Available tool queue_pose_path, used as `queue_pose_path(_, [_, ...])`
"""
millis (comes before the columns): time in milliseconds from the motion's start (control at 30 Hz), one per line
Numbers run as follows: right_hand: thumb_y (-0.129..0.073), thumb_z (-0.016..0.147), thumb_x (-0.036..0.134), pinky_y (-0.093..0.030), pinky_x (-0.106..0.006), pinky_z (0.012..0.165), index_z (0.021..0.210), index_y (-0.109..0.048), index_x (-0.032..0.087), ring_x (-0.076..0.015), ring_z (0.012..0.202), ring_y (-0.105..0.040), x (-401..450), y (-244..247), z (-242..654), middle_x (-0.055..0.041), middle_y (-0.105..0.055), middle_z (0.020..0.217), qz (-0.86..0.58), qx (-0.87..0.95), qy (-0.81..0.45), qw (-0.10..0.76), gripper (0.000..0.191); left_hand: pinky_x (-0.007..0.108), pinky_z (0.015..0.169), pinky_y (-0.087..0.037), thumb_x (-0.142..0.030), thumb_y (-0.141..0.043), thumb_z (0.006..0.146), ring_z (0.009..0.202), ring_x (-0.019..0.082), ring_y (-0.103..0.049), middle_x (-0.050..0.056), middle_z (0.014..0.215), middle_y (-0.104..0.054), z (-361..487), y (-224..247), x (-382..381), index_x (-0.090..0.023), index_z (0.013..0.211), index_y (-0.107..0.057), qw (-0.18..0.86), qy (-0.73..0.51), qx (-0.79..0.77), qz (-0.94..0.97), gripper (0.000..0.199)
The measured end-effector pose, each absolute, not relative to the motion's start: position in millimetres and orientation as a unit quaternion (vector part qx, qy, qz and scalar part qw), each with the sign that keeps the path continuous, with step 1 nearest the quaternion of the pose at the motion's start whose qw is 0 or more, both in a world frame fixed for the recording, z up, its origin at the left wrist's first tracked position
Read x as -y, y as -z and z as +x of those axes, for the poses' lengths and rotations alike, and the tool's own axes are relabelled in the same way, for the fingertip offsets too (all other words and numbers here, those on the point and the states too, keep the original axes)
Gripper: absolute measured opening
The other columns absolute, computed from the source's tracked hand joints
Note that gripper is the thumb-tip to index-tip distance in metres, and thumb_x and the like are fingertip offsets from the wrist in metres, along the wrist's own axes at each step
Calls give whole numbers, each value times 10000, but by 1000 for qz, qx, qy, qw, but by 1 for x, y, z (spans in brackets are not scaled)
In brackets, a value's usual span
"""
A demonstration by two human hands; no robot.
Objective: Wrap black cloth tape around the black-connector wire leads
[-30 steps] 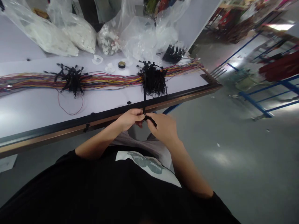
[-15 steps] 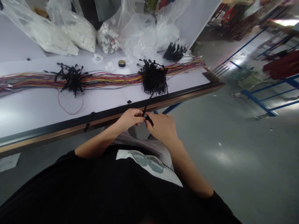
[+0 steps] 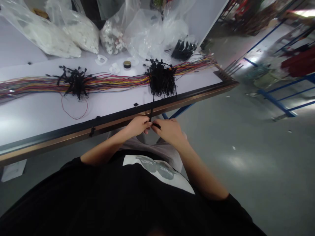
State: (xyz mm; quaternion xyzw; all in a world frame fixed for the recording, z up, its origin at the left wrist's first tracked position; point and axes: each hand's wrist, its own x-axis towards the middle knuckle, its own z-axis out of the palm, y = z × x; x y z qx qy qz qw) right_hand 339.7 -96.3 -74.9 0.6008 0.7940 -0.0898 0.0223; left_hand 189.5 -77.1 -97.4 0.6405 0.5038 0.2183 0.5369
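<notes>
black strand (image 3: 151, 113) finger-pinched in left hand (image 3: 136, 126); right hand (image 3: 170, 130) fingers grip dark bit (image 3: 157, 125), mostly covered; link between unclear.

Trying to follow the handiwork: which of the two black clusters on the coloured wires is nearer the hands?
The denser right cluster, straight beyond the left hand and right hand. The left cluster is sparser and lies farther away.

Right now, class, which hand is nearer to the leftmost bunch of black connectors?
Left. The left hand is to the right of that bunch of black connectors, on the near side; the right hand lies farther right.
</notes>
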Motion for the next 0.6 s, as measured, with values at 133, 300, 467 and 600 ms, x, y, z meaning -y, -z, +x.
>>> queue_pose_path(133, [-483,837,325,-368,-370,806,868,-696,247,-208,758,-633,97,77,341,-28,-724,757,593,-800,95,14,229,173,454,-417,-97,-520,812,426,74,-556,-39,469,-553,189,89,80,-145,575,-468,608,-187,-492,594,248])
queue_pose_path(300, [-505,827,297,-362,-380,829,873,-706,260,-206,770,-636,100,80,341,-19,-724,746,590,-801,98,20,210,178,478,-454,-36,-536,740,458,83,-583,-30,483,-577,190,84,84,-125,612,-536,637,-159,-496,568,157])
queue_pose_path(467, [-487,833,281,-350,-368,809,866,-714,258,-206,788,-641,104,81,343,-22,-741,790,584,-804,105,38,231,182,431,-409,-78,-514,725,403,90,-542,-36,439,-528,190,89,87,-138,518,-517,572,-100,-513,632,216])
queue_pose_path(600, [-473,830,312,-364,-338,774,869,-717,248,-198,785,-642,106,81,342,-24,-747,823,599,-786,145,46,256,175,409,-358,-120,-484,738,378,70,-499,-45,465,-528,193,98,90,-154,506,-479,538,-119,-506,663,234])
